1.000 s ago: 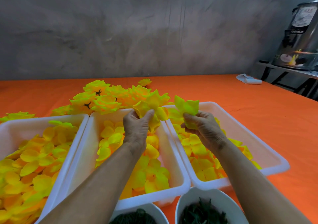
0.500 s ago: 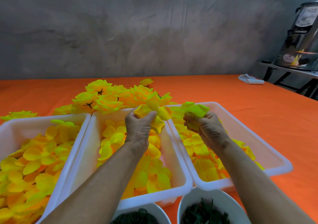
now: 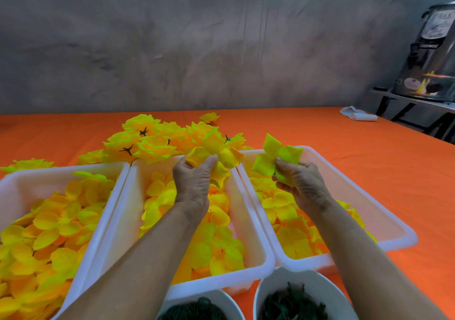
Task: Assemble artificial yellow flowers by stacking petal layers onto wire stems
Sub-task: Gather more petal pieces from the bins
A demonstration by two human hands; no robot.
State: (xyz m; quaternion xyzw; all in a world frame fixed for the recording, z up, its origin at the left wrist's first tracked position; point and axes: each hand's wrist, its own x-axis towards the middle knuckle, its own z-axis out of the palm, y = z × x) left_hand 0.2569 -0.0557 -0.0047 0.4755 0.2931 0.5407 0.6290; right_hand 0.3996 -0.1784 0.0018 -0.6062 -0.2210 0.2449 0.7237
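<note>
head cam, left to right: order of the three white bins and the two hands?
Left bin → middle bin → left hand, holding a petal layer → right hand, holding a petal layer → right bin.

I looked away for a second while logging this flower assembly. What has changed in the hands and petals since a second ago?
The green-yellow petal layer in the right hand, bunched half a second ago, is spread open again. The left hand still pinches the yellow-orange petal layer over the middle tray. Nothing was let go or picked up; trays and finished flowers stayed put.
</note>
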